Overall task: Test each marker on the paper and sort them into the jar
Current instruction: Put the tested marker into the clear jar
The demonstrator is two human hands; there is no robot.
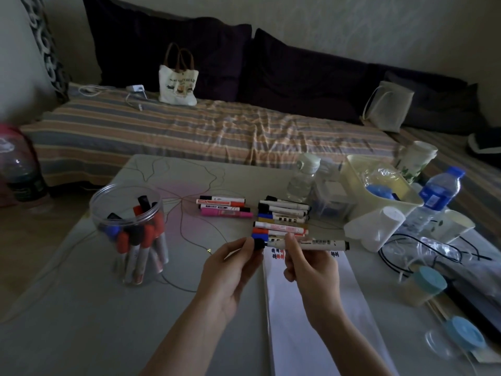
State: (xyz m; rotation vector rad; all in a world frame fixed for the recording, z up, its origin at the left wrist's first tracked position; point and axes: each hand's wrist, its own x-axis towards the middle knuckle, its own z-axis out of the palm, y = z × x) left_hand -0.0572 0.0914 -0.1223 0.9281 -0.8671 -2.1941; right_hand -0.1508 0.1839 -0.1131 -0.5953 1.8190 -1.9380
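Dim light is falling across a striped bed (pixel 189 126) with dark cushions behind the pale table (pixel 81 308), where a person is working with both hands. Over a long strip of white paper (pixel 306 321) bearing a few red and black test marks, the left hand (pixel 230 270) is pinching the black cap (pixel 259 243) of a white marker (pixel 317 244), while the right hand (pixel 311 264) is gripping that marker's barrel with curled fingers, holding it level just above the paper's far end. At the left of the table a clear plastic jar (pixel 127 234) is standing upright, holding a cluster of markers with red, black and blue caps pointing up. Beyond the hands, 2 loose groups of markers are lying flat: a pink-and-red group (pixel 223 206) and, to its right, a larger mixed group (pixel 283 215). Farther right, a pale plastic bin (pixel 352 169), a water bottle (pixel 433 196) with a blue label and some paper cups are crowding the table's edge.
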